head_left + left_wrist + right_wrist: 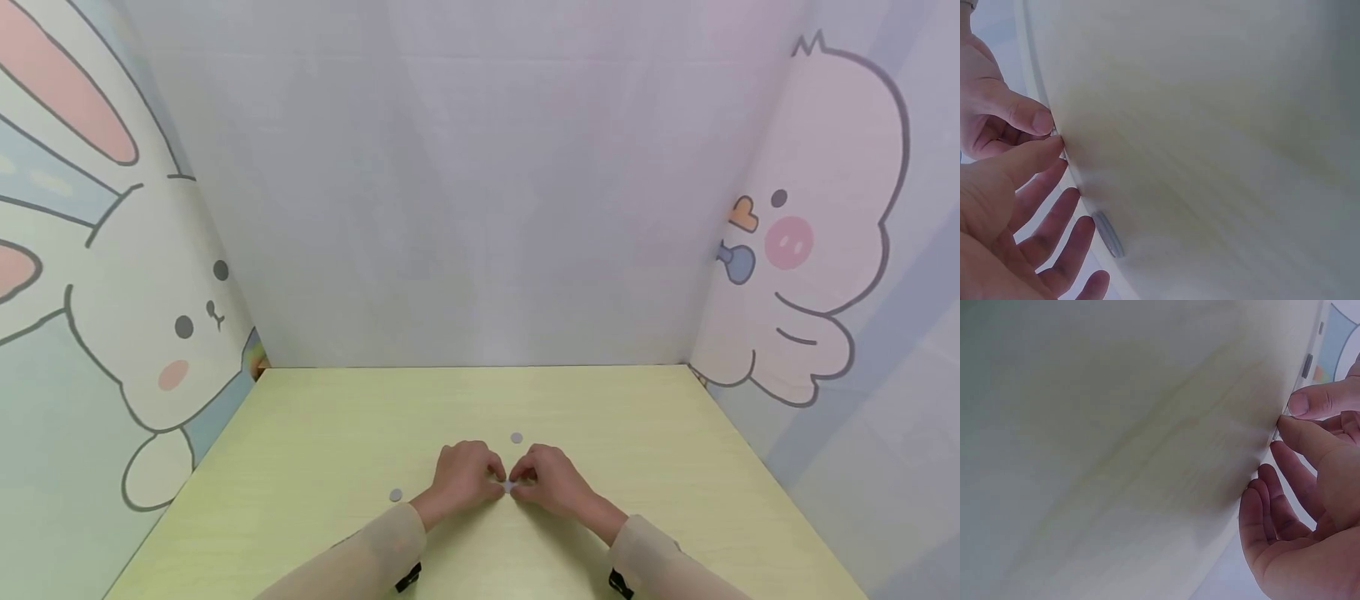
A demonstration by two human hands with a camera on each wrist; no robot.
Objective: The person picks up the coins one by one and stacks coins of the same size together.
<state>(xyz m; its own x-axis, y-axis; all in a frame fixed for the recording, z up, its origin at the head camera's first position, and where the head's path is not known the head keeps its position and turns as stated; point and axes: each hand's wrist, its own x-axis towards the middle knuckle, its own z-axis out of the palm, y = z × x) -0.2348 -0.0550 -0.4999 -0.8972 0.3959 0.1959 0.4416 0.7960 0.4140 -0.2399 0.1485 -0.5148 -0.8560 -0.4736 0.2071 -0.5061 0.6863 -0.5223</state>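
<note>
Both hands meet over the table, with a small grey coin-like disc (508,486) between their fingertips. My left hand (467,477) pinches its left side with thumb and index finger. From the other side, my right hand (551,481) pinches it the same way. The fingers cover most of the disc, and only a sliver (1276,432) shows in the right wrist view. In the left wrist view, the other left fingers (1075,244) are loosely bent close to the tabletop, near a thicker grey disc (1108,234) with a layered edge.
Another grey disc (396,495) lies left of the hands, and one more disc (517,437) lies just beyond them. The pale yellow table (337,417) ends at a plain backdrop (465,208), with cartoon-printed curtains (817,192) at the sides.
</note>
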